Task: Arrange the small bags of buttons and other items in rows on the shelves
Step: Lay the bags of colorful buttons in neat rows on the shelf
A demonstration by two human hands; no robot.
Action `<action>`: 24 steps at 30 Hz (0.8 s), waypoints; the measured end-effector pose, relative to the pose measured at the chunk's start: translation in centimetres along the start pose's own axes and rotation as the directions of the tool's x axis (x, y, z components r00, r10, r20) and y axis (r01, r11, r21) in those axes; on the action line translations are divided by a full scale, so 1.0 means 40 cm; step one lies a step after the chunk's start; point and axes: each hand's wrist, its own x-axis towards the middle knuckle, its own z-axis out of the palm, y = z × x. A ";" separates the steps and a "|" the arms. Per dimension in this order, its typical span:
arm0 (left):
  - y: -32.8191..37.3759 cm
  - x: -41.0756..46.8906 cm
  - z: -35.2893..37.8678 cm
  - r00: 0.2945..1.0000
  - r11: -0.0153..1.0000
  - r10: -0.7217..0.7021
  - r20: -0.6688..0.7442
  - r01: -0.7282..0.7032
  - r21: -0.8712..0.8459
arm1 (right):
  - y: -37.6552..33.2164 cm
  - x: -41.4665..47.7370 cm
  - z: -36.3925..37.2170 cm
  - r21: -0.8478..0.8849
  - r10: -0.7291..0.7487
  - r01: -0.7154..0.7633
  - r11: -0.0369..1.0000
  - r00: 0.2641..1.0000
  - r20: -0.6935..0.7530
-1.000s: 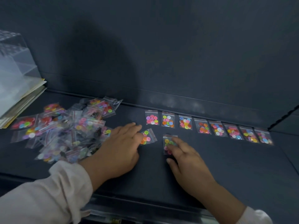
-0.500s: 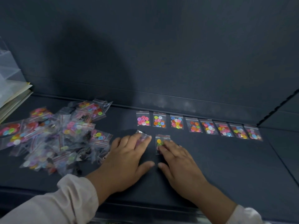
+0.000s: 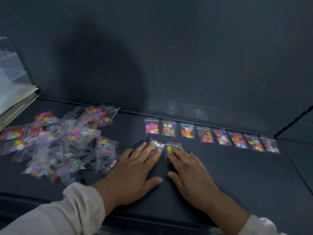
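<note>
Two bags mid-shelf, side by side: left hand (image 3: pixel 135 168) flat, fingers straight, pressing left bag (image 3: pixel 157 144); right hand (image 3: pixel 191 172) flat, fingertips on right bag (image 3: pixel 170 147); row of eight bags (image 3: pixel 210 135) along shelf (image 3: pixel 237 175) back edge; loose pile (image 3: pixel 59 141) toward left edge.

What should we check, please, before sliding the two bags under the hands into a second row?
1. Back row of eight bags in one line: ok.
2. Left hand resting flat on the left bag: ok.
3. Left bag square with the row: not ok, it lies tilted.
4. Right hand on the right bag, which lies square: ok.
5. Bare shelf to the right of both bags: ok.
6. Pile apart from the row: ok.
</note>
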 end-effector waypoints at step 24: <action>0.020 0.052 0.019 0.990 0.989 -0.139 -0.036 0.141 0.048 | 0.008 0.043 -0.014 0.045 -0.020 0.020 0.999 1.000 0.005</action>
